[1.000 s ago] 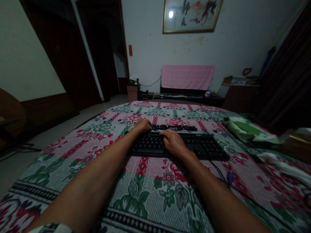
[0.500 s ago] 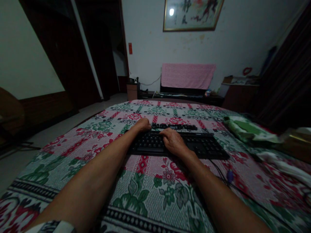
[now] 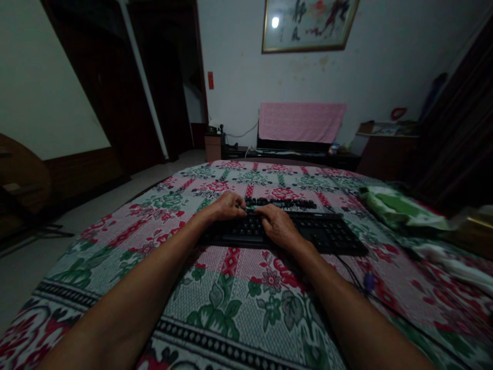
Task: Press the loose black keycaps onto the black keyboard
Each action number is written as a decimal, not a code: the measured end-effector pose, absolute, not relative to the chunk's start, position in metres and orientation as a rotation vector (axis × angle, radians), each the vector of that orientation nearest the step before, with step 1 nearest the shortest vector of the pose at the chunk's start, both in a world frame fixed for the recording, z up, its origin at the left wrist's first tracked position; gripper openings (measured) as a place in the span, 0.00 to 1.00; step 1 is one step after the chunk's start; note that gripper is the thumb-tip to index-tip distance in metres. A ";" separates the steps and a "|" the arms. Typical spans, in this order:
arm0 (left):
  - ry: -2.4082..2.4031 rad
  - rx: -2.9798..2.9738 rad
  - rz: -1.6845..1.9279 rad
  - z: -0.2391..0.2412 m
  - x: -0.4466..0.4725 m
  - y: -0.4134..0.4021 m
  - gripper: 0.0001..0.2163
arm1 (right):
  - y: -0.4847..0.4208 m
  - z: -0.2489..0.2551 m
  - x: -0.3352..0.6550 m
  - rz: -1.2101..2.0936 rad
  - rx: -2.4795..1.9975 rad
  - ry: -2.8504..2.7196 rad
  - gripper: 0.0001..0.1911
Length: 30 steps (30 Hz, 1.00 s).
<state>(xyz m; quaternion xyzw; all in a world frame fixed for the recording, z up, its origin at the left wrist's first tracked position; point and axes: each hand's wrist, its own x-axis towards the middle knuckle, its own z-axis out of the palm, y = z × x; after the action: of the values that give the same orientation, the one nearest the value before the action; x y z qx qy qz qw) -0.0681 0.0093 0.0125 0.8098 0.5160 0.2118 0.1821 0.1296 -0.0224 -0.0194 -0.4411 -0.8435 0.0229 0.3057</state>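
The keyboard lies long axis left-right, spacebar nearest — left hand and right hand over it, fingers bent, grip impossible to tell.

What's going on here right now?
A person has both hands at a black keyboard on a flowered cloth. The left hand is at its far edge, fingers curled; whether they hold anything is too small to tell. The right hand lies across its middle. Just beyond is a row of small black pieces, apparently keycaps.

Room left of keyboard — green packet rightward
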 end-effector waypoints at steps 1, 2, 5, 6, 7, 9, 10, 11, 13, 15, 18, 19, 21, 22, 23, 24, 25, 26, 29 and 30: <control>1.433 2.284 0.613 0.012 -0.068 0.009 0.14 | -0.022 -0.019 0.128 0.077 -1.146 -2.214 0.17; 1.401 2.285 0.636 0.013 -0.068 0.008 0.14 | -0.022 -0.019 0.127 0.101 -1.131 -2.188 0.17; 1.296 2.313 0.689 0.015 -0.065 0.005 0.14 | -0.023 -0.015 0.123 0.220 -1.101 -2.096 0.15; 1.275 2.331 0.694 0.017 -0.064 0.004 0.14 | -0.023 -0.014 0.121 0.266 -1.090 -2.065 0.15; 1.264 2.349 0.693 0.018 -0.062 0.003 0.13 | -0.024 -0.012 0.120 0.309 -1.076 -2.038 0.14; 1.257 2.391 0.693 0.021 -0.060 0.000 0.13 | -0.025 -0.010 0.119 0.379 -1.050 -2.000 0.14; 1.260 2.412 0.696 0.022 -0.059 -0.001 0.12 | -0.025 -0.010 0.119 0.405 -1.041 -1.986 0.14; 1.266 2.432 0.702 0.022 -0.059 -0.002 0.12 | -0.025 -0.009 0.119 0.426 -1.035 -1.974 0.14; 1.280 2.465 0.710 0.023 -0.059 -0.003 0.11 | -0.025 -0.011 0.118 0.454 -1.034 -1.951 0.14; 1.293 2.494 0.711 0.023 -0.058 -0.003 0.12 | -0.023 -0.013 0.118 0.466 -1.041 -1.926 0.13; 1.294 2.507 0.706 0.022 -0.059 -0.002 0.12 | -0.020 -0.016 0.118 0.470 -1.057 -1.884 0.12; 1.283 2.501 0.704 0.022 -0.059 -0.002 0.12 | -0.019 -0.016 0.118 0.473 -1.063 -1.873 0.12; 1.247 2.484 0.695 0.022 -0.059 -0.002 0.12 | -0.019 -0.016 0.118 0.482 -1.072 -1.864 0.12; 1.233 2.481 0.688 0.022 -0.059 -0.002 0.12 | -0.019 -0.016 0.118 0.487 -1.078 -1.864 0.12; 1.228 2.489 0.680 0.022 -0.059 -0.002 0.12 | -0.019 -0.016 0.118 0.491 -1.083 -1.867 0.13; 1.232 2.505 0.673 0.022 -0.059 -0.002 0.12 | -0.020 -0.015 0.118 0.494 -1.089 -1.870 0.13; 1.241 2.528 0.668 0.023 -0.059 -0.003 0.12 | -0.021 -0.015 0.118 0.494 -1.093 -1.874 0.13; 1.253 2.549 0.665 0.024 -0.058 -0.004 0.12 | -0.021 -0.014 0.118 0.493 -1.097 -1.878 0.13; 1.278 2.576 0.655 0.026 -0.057 -0.005 0.12 | -0.022 -0.014 0.117 0.467 -1.101 -1.898 0.13; 1.287 2.563 0.652 0.026 -0.058 -0.005 0.12 | -0.022 -0.014 0.117 0.449 -1.104 -1.905 0.13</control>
<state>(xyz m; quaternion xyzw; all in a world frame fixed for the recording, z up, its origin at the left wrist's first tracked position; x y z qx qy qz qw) -0.0580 -0.0048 0.0263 0.8670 0.4355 0.2206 0.1002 0.1171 -0.0222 -0.0136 -0.4430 -0.7644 0.1800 0.4324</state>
